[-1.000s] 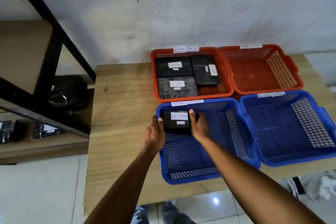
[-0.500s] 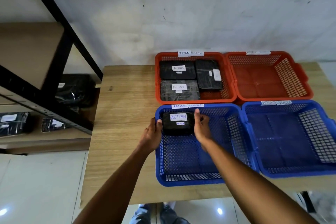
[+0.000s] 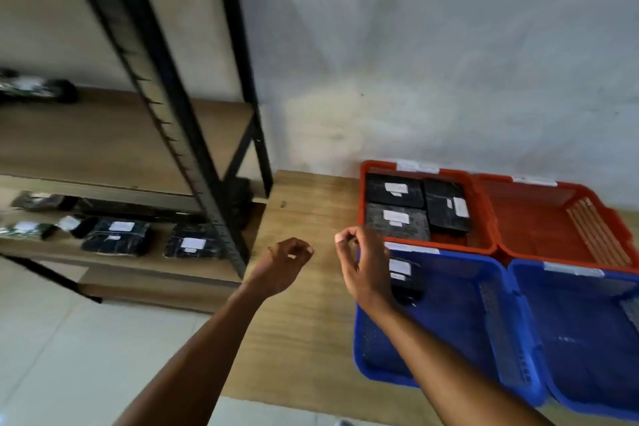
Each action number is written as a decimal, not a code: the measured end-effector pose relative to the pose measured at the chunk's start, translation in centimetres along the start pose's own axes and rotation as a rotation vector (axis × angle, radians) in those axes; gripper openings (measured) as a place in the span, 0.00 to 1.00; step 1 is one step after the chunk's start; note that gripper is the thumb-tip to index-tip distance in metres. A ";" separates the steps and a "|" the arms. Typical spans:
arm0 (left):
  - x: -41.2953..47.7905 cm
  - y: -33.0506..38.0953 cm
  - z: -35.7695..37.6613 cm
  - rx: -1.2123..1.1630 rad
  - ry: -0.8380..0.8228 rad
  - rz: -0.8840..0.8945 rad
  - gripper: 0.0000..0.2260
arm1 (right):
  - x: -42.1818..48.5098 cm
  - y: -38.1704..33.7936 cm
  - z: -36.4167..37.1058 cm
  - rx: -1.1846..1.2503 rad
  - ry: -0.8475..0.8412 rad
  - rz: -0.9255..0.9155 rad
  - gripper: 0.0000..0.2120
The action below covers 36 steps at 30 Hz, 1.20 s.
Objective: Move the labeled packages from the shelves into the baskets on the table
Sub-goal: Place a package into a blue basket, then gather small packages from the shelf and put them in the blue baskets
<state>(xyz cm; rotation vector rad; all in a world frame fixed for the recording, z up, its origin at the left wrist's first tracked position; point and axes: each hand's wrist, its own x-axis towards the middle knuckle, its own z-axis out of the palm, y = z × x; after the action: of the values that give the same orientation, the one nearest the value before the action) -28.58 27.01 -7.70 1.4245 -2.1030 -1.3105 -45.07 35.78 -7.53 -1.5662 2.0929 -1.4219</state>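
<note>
A black package with a white label (image 3: 405,275) lies in the far left corner of the near blue basket (image 3: 460,328), partly hidden by my right hand (image 3: 364,261). That hand hovers over the basket's left rim, fingers loosely curled, holding nothing. My left hand (image 3: 281,264) hangs over the wooden table (image 3: 304,322), also loosely curled and holding nothing. Three labeled black packages (image 3: 396,188) fill the left red basket (image 3: 484,235). Several more labeled packages (image 3: 117,235) lie on the lower shelf at the left.
A black metal shelf rack (image 3: 193,135) with wooden boards stands left of the table. A second red basket (image 3: 567,218) and a second blue basket (image 3: 587,332) hold nothing that I can see. Behind is a grey wall, below a tiled floor (image 3: 86,356).
Both hands let go of the labeled package, which now lies in the blue basket, and drew back to the left. The view swung left toward the shelves.
</note>
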 end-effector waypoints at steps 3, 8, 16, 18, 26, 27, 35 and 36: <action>-2.6 -1.6 -6.3 0.063 0.071 0.042 0.05 | 0.3 -5.9 4.4 0.126 -0.183 -0.098 0.07; -8.0 -7.3 -19.4 0.133 0.231 0.030 0.09 | 0.3 -18.8 13.2 0.332 -0.551 -0.111 0.07; -14.3 -15.9 -37.7 0.183 0.489 -0.031 0.03 | 2.3 -31.6 24.8 0.469 -0.578 0.078 0.08; -14.4 -16.8 -40.4 0.176 0.518 -0.046 0.04 | 3.5 -33.3 26.6 0.472 -0.555 0.110 0.07; -9.3 -21.5 -49.1 0.225 0.499 0.003 0.08 | 10.7 -36.8 37.9 0.456 -0.450 0.178 0.04; -8.2 -21.9 -50.2 0.239 0.488 0.012 0.07 | 11.8 -37.0 39.3 0.452 -0.443 0.180 0.03; 2.7 -24.1 -59.1 0.274 0.427 0.083 0.08 | 20.7 -36.6 50.9 0.349 -0.273 0.234 0.09; 4.0 -24.8 -59.8 0.277 0.416 0.080 0.08 | 21.7 -36.6 52.0 0.327 -0.249 0.229 0.11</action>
<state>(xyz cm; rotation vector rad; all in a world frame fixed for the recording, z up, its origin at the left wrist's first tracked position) 23.20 -10.10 4.26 1.5390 -2.0773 -0.6372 1.53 -11.92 0.72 -1.2593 1.7295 -1.3299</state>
